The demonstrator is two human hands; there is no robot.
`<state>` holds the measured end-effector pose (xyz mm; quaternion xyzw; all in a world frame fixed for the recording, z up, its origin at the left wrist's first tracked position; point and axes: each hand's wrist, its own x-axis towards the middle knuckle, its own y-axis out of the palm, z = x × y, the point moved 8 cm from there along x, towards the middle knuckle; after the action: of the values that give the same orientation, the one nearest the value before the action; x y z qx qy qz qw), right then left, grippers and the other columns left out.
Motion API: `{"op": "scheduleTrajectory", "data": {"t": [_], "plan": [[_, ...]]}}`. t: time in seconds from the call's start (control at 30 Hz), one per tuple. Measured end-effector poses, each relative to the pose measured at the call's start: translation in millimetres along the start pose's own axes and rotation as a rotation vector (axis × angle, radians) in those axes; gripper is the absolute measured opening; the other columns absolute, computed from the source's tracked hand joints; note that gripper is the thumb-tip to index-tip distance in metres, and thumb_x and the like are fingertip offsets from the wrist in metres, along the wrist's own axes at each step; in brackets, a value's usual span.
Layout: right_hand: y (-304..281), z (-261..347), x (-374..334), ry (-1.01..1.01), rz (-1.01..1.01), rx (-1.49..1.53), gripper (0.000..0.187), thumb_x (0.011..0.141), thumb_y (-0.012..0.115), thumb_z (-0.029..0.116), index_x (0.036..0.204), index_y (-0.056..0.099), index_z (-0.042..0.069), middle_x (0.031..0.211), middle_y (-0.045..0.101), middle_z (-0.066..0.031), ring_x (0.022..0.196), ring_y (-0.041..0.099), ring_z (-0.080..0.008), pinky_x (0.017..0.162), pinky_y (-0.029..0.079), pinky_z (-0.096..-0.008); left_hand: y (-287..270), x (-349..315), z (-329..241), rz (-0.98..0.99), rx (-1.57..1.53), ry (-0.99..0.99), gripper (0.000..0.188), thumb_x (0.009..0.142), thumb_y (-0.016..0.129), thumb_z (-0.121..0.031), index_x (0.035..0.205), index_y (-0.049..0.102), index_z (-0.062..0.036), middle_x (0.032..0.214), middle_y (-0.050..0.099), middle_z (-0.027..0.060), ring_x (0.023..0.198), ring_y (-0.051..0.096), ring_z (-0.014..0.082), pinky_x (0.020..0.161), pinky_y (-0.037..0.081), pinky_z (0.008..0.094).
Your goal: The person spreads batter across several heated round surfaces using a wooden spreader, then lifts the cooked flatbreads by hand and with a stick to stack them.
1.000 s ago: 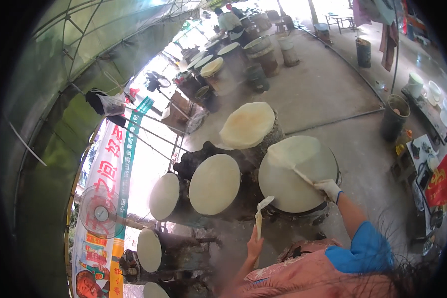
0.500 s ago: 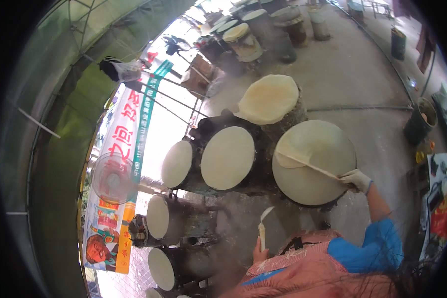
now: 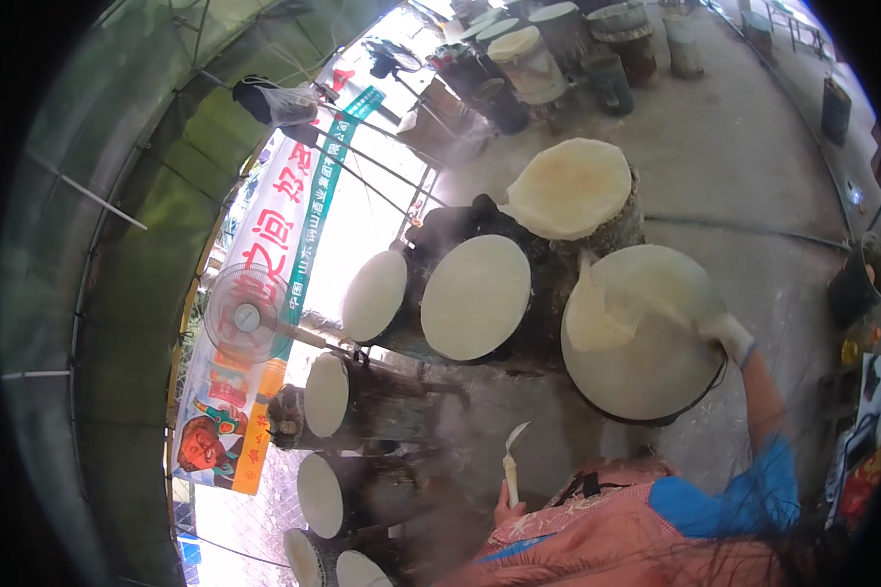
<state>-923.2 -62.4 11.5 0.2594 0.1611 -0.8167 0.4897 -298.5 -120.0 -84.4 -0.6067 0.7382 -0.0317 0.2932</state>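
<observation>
My left hand [image 3: 508, 511] is closed round the pale handle of a scraper [image 3: 516, 445], its curved metal blade pointing up. At the right rim of a large round griddle [image 3: 622, 391], my right hand [image 3: 730, 336], in a whitish glove, is smeared by motion. Its fingers appear closed on the edge of a thin pancake [image 3: 597, 315]. The sheet lies folded over the griddle's left part, and a blurred strip stretches from it toward the hand. Just beyond the griddle, a stack of thin round pancakes [image 3: 573, 186] rests on a drum-like stand.
Several pale-topped round griddles stand to the left, among them one beside mine [image 3: 476, 297]. A standing fan [image 3: 248, 313] is in front of a printed banner [image 3: 294, 225]. Buckets and drums [image 3: 529, 67] crowd the far end. A dark bin [image 3: 859, 279] stands at right.
The view has shifted, so the surroundings sit differently. My right hand has moved at the griddle's right rim, and the pancake's taut straight fold has become a looser, blurred one. The left hand keeps the scraper.
</observation>
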Motion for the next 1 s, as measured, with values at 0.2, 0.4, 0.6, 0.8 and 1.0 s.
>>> {"op": "scheduleTrajectory", "data": {"t": [0.2,0.4,0.6,0.8,1.0], "plan": [[35,-4,5,0.023,0.174,-0.169,0.024,0.070,0.068,0.018,0.088,0.070,0.002,0.054,0.053,-0.0017,0.039,0.045,-0.0110,0.033,0.031,-0.0274,5,-23,-28,0.026,0.015,-0.180,0.076,0.073,0.055,0.001,0.143,0.030,-0.0147,0.069,0.050,0.0020,0.053,0.044,0.0092,0.047,0.039,0.0261],[-9,-6,-11,-0.055,0.103,-0.044,0.012,0.070,0.066,0.015,0.068,0.062,0.004,0.050,0.048,-0.0026,0.035,0.044,-0.0123,0.030,0.030,-0.0291,18,-44,-83,0.029,0.192,-0.067,0.072,0.076,0.052,0.000,0.143,0.030,-0.0148,0.069,0.048,0.0013,0.054,0.042,0.0088,0.049,0.038,0.0256],[11,10,-5,0.026,0.227,-0.251,0.014,0.067,0.067,0.010,0.077,0.066,0.000,0.051,0.051,-0.0027,0.037,0.045,-0.0117,0.031,0.031,-0.0286,-7,-41,-26,-0.055,0.201,-0.059,0.074,0.074,0.052,0.000,0.143,0.032,-0.0184,0.070,0.050,0.0029,0.057,0.045,0.0106,0.052,0.041,0.0278],[-34,-26,30,-0.118,0.231,-0.309,0.018,0.065,0.067,0.006,0.082,0.067,0.000,0.059,0.056,-0.0029,0.051,0.051,-0.0131,0.042,0.039,-0.0282,-10,-53,-27,-0.146,0.103,-0.125,0.075,0.071,0.053,-0.003,0.142,0.032,-0.0178,0.076,0.056,0.0072,0.060,0.048,0.0110,0.055,0.043,0.0274],[22,23,89,-0.286,0.259,-0.401,0.020,0.067,0.069,0.014,0.084,0.070,0.004,0.076,0.065,-0.0051,0.067,0.057,-0.0158,0.062,0.048,-0.0313,-29,-70,1,-0.209,0.190,-0.022,0.075,0.071,0.054,-0.004,0.142,0.032,-0.0157,0.076,0.056,0.0069,0.055,0.048,0.0124,0.052,0.043,0.0279]]}}
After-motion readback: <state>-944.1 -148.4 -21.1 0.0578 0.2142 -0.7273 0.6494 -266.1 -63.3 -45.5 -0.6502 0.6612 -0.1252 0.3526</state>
